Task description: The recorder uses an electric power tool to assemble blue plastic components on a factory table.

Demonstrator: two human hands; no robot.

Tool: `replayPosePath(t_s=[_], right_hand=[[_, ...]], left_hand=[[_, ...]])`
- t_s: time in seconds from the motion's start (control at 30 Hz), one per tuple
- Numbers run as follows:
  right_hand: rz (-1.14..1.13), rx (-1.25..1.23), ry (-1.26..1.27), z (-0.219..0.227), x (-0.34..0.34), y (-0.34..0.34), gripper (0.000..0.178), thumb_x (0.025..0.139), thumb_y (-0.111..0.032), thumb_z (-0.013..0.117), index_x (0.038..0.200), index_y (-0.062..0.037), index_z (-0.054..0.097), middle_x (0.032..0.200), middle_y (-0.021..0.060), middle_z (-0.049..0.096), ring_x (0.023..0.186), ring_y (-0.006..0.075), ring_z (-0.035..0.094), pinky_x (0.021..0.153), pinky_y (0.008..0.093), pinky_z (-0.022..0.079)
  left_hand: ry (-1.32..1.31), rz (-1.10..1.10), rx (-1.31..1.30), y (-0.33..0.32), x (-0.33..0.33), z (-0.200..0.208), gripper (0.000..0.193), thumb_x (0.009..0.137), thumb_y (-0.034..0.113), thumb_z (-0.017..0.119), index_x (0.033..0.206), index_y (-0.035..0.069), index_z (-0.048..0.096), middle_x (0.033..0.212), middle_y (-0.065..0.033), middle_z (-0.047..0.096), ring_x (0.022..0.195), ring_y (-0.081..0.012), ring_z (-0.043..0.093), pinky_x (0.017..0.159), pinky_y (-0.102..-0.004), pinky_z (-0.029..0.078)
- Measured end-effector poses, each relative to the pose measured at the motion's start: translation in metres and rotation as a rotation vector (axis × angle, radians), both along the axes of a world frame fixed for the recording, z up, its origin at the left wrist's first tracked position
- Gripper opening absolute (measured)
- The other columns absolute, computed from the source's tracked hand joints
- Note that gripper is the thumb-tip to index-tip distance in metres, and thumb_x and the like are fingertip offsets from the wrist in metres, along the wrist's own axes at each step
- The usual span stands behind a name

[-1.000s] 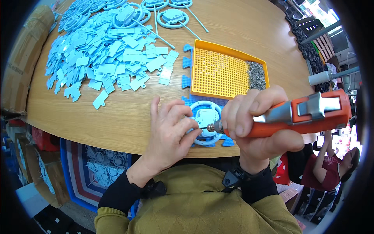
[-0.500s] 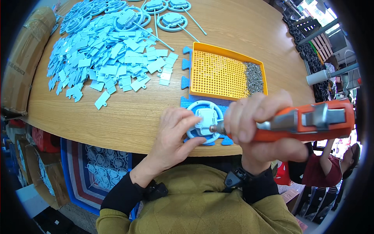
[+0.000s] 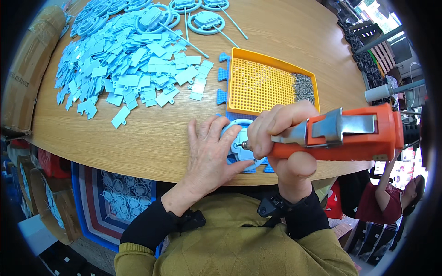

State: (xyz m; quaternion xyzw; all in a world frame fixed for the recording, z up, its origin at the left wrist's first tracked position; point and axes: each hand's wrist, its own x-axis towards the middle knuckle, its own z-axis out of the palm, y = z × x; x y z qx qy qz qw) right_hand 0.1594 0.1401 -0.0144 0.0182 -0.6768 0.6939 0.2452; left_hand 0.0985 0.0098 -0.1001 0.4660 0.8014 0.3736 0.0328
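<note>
A light blue toy steering wheel (image 3: 242,137) lies on a blue interlocking foam mat (image 3: 222,74) near the table's front edge. My left hand (image 3: 206,146) grips its left side, fingers on the upper rim and thumb by the lower rim. In my right hand (image 3: 279,126) is an orange power screwdriver (image 3: 343,138) with a metal lever, held almost level. Its tip meets the wheel's central block; whether a screw sits under it, I cannot tell. Just beyond the wheel, a yellow-orange perforated tray (image 3: 262,89) holds many small metal screws (image 3: 304,88) heaped at its right end.
A broad pile of light blue flat plates (image 3: 133,69) covers the table's left part. More wheels with thin rods (image 3: 206,23) lie behind. A cardboard box (image 3: 34,64) stands at the left edge, a striped bin (image 3: 87,198) below. Another person (image 3: 382,200) is at the right.
My right hand has brought the screwdriver leftward, its tip now on the wheel's centre. My left hand has spread flatter over the wheel's left rim.
</note>
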Motion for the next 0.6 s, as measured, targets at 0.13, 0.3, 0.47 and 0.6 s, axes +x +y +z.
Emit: replayPosePath(t_s=[0.13,0.3,0.47,0.6], right_hand=[[0.038,0.076,-0.062,-0.002,-0.003,0.002,0.058,0.078,-0.058,0.067,0.092,-0.0064,0.046,0.064,0.0053,0.053,0.056,0.0159,0.052,0.052,0.0289,0.044],[0.064,-0.072,0.040,-0.024,-0.013,0.001,0.053,0.078,-0.051,0.071,0.093,-0.0064,0.047,0.065,0.0053,0.053,0.057,0.0150,0.051,0.053,0.0278,0.043],[-0.070,0.021,-0.099,-0.012,-0.011,0.000,0.054,0.079,-0.057,0.067,0.092,-0.0085,0.047,0.061,0.0031,0.049,0.052,0.0141,0.048,0.048,0.0279,0.039],[0.029,-0.271,0.183,0.008,0.021,0.016,0.056,0.081,-0.066,0.053,0.090,-0.0107,0.044,0.056,0.0003,0.045,0.043,0.0125,0.043,0.042,0.0276,0.036]], left_hand=[[0.062,0.010,-0.025,0.001,-0.004,-0.006,0.074,0.060,0.038,0.083,0.120,0.008,0.052,0.119,-0.0134,0.045,0.120,-0.0335,0.039,0.101,-0.0625,0.021],[0.044,-0.018,0.007,0.004,-0.012,-0.002,0.073,0.061,0.039,0.082,0.120,0.007,0.052,0.119,-0.0134,0.046,0.120,-0.0331,0.040,0.101,-0.0622,0.021],[0.114,0.019,-0.044,-0.010,-0.008,0.007,0.068,0.067,0.041,0.077,0.119,0.007,0.052,0.123,-0.0141,0.046,0.120,-0.0330,0.041,0.101,-0.0633,0.023],[-0.037,0.007,0.086,-0.104,0.008,0.009,0.067,0.064,0.037,0.079,0.120,0.009,0.055,0.117,-0.0148,0.051,0.109,-0.0339,0.049,0.096,-0.0526,0.034]])
